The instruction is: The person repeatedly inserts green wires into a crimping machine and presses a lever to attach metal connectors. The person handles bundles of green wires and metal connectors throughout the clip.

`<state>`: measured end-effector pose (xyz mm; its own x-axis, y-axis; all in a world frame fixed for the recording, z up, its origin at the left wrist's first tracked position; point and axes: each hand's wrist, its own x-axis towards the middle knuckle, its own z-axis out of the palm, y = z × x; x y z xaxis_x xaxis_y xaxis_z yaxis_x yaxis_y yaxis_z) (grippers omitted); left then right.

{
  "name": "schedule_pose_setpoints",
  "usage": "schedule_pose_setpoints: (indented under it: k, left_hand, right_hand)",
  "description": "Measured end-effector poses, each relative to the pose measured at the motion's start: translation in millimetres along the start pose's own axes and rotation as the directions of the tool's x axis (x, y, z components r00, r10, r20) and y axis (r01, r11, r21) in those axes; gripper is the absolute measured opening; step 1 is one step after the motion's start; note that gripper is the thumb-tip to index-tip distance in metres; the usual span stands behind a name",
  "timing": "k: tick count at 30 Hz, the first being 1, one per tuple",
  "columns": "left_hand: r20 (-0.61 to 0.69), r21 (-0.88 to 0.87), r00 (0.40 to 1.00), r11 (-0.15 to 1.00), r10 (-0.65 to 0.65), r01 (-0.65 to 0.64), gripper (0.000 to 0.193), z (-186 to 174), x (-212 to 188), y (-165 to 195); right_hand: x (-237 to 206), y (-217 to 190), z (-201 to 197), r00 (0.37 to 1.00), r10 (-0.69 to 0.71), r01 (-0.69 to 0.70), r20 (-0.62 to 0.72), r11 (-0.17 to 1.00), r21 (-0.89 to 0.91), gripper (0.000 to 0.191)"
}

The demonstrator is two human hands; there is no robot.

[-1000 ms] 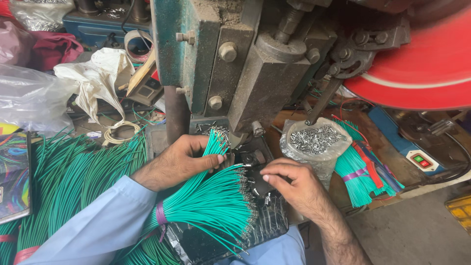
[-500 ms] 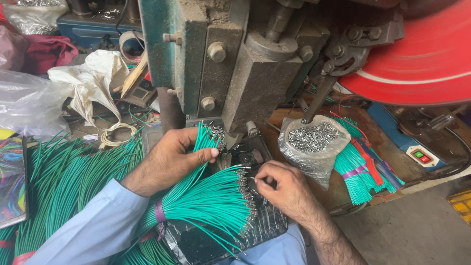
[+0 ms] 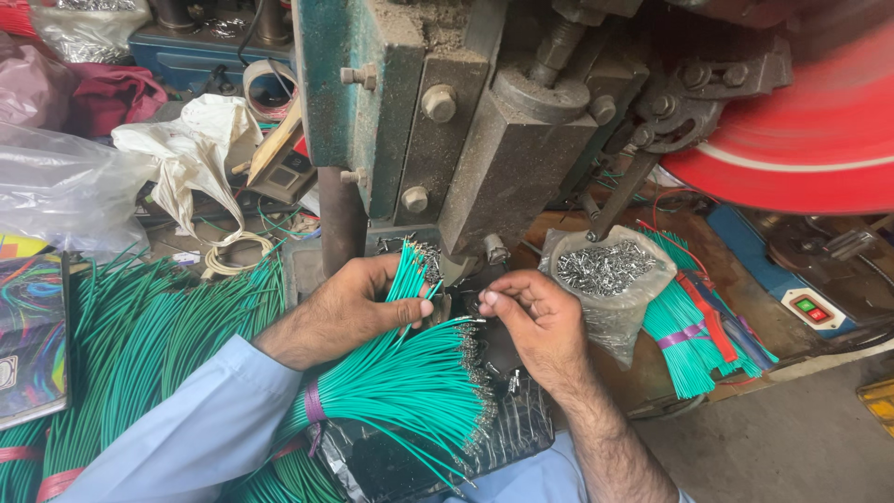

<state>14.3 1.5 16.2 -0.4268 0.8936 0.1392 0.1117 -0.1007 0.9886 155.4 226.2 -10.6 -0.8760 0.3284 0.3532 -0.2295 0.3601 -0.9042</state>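
The left hand (image 3: pixel 349 312) is closing around a small bunch of green wires (image 3: pixel 407 272), thumb pressing them against the curled fingers, their metal-tipped ends pointing up toward twelve o'clock at the base of the grey-green press machine (image 3: pixel 438 121). The right hand (image 3: pixel 535 321) is sitting at three o'clock of it, thumb and forefinger pinching together on something too small to make out. Just below both hands, at six o'clock, a bigger fanned bundle of green wires (image 3: pixel 410 387), banded in purple, is lying on a black plastic sheet (image 3: pixel 410 461). At three o'clock of the right hand, a clear bag of small metal terminals (image 3: pixel 605 270) is standing open, touching another banded green bundle (image 3: pixel 680 340). At nine o'clock, loose green wires (image 3: pixel 149 326) are piling up.
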Motion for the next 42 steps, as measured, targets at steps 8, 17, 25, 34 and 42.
schedule_pose_setpoints:
  k: [8,17,25,34,42]
  left_hand:
    - [-0.024,0.054,0.999,0.998,-0.025,0.026,0.019,-3,0,-4]
    - [-0.039,0.026,0.998,0.998,-0.055,0.057,0.021,-4,1,-6]
    - [-0.034,0.051,0.998,0.998,-0.046,0.048,0.023,-3,0,-2]
    - [-0.032,0.052,0.999,0.998,-0.016,0.018,0.023,-5,0,-6]
    - [0.018,-0.022,1.000,1.000,0.012,-0.012,0.024,-4,-1,-6]
  right_hand:
    - [6,4,28,0.997,0.010,-0.023,0.082,0.986,0.165,0.011]
    - [13,25,28,0.989,0.065,-0.093,0.133,0.972,0.215,0.014]
    - [13,22,27,0.989,0.069,-0.092,0.128,0.978,0.186,0.013]
    - [13,23,28,0.990,0.122,-0.127,0.072,0.989,0.072,0.013]
    - [-1,-1,18,0.989,0.020,-0.044,0.146,0.986,0.163,0.017]
